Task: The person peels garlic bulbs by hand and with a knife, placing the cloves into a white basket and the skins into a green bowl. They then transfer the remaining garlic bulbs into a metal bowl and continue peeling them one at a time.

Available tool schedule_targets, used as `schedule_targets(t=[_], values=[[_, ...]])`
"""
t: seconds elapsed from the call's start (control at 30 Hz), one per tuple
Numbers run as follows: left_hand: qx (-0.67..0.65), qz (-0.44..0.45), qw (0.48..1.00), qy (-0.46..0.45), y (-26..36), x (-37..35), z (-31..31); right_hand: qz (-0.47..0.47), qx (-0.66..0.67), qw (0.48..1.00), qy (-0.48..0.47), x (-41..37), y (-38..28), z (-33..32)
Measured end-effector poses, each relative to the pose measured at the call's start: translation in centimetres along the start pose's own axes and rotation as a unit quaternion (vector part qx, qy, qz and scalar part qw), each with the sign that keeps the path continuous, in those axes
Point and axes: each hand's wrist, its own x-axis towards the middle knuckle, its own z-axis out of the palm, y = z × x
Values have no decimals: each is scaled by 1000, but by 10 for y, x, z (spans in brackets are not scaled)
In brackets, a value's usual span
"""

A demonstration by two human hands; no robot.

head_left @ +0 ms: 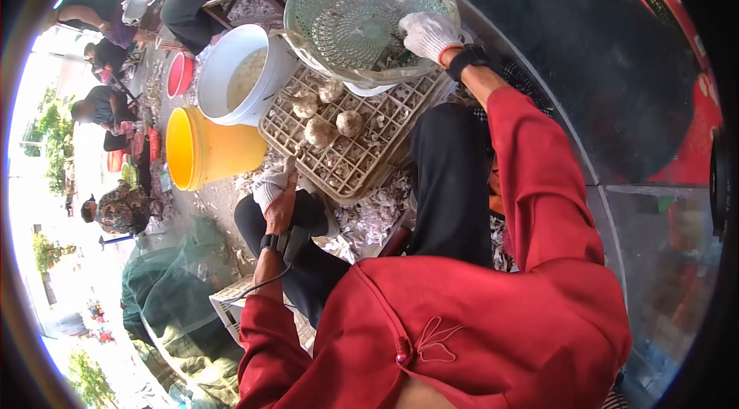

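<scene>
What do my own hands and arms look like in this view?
The left hand and right hand wear whitish knit gloves; the right glove's cuff has an orange edge. Black bands circle the left wrist and right wrist, and a thin dark cable runs from the left one. Both red sleeves end on the forearms.

bright daylight | left side blown white | fisheye-curved edges, black corners | hazy glare lower left
</scene>
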Motion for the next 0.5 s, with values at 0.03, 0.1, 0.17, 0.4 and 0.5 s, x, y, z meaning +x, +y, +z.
schedule_targets(t=[0.03, 0.1, 0.17, 0.4, 0.5], values=[[-47, 15, 999, -1, 10, -7, 5, -1, -20, 1000, 11, -3, 6, 2], [-70, 33, 997, -10, -13, 15, -10, 2, -15, 1000, 19, 31, -13, 24], [-100, -67, 988, -95, -13, 15, 0, -10, -59, 997, -54, 42, -7, 34], [-208, -96, 968, -106, 8, 19, 4, -19, -22, 997, -69, 51, 1, 43], [-212, -80, 969, -98, 3, 17, 11, 26, 21, 998, -58, 43, -16, 23]])
